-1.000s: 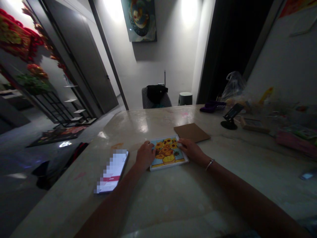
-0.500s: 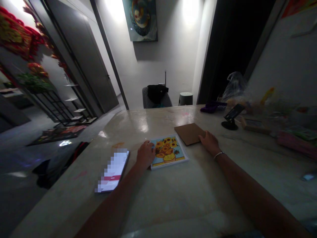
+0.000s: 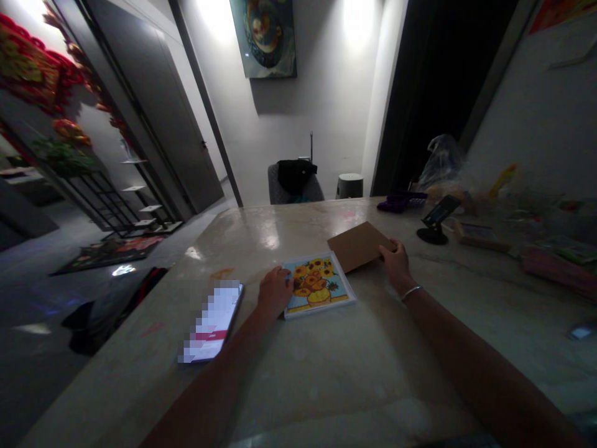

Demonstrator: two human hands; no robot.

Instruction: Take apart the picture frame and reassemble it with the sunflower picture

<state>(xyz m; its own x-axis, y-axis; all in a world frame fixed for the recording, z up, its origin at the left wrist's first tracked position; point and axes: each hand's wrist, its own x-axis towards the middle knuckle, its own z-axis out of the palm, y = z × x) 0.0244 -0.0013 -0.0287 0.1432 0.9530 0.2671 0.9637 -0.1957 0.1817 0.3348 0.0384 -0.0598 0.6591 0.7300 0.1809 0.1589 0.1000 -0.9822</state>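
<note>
The right hand [image 3: 396, 264], well apart from the left, has just taken the edge of the brown cardboard square [image 3: 359, 247] and skewed it, while the left hand [image 3: 275, 292] sits against the sunflower picture panel [image 3: 318, 287], grip unclear.

1. One left hand [image 3: 276, 294]
2. One right hand [image 3: 396, 264]
3. One sunflower picture [image 3: 321, 287]
4. One cardboard sheet [image 3: 357, 246]
5. One blurred smartphone [image 3: 212, 323]
6. One phone stand [image 3: 433, 219]
7. One chair [image 3: 295, 190]
8. One wall painting [image 3: 263, 37]
</note>
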